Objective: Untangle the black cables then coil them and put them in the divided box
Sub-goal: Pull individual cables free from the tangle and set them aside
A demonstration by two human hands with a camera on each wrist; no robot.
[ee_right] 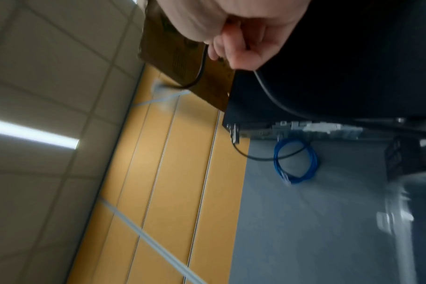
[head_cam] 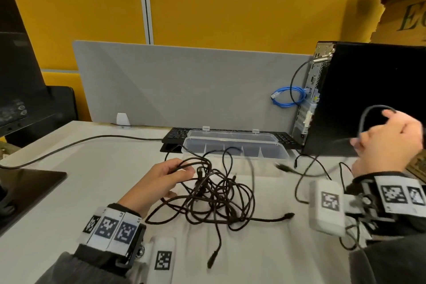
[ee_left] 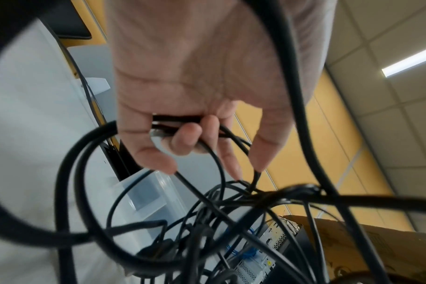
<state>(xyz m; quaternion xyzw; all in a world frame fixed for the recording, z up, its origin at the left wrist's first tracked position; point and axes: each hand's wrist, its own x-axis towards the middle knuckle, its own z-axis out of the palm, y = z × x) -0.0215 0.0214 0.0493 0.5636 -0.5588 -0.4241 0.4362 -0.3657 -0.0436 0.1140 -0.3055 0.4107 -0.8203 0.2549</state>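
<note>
Untangling is barely begun: we see the cables [head_cam: 214,193] knotted mid-table, our left hand [head_cam: 159,180] gripping several strands, our right hand [head_cam: 389,143] pinching one loop raised near the right edge. Nothing is coiled; the box [head_cam: 235,147] by the back edge holds none. Keyboard [head_cam: 175,135] and computer [head_cam: 368,99] crowd it.

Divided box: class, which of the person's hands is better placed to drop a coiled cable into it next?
Probably the right hand: it already holds a looped cable raised beside the open divided box. The left hand pins the tangled cables.
</note>
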